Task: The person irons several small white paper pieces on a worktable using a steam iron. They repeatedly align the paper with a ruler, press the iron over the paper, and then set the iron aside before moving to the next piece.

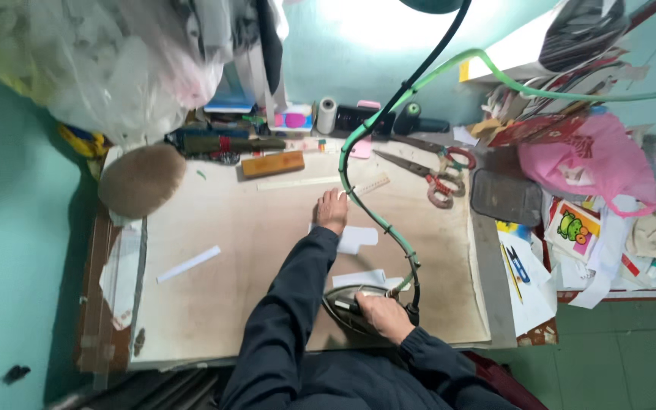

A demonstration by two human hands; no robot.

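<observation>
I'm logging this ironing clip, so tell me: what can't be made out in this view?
- Iron, head view: mostly hidden beneath the right hand.
- White piece: partly covered by the left hand and sleeve.
- Lamp: cut off by the top edge.

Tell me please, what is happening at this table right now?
A person in dark sleeves works at a padded board. The right hand has its grip on the handle of an iron near the board's front edge. The left hand presses flat on a small white piece further back. Scissors and a ruler lie behind, untouched.
</observation>
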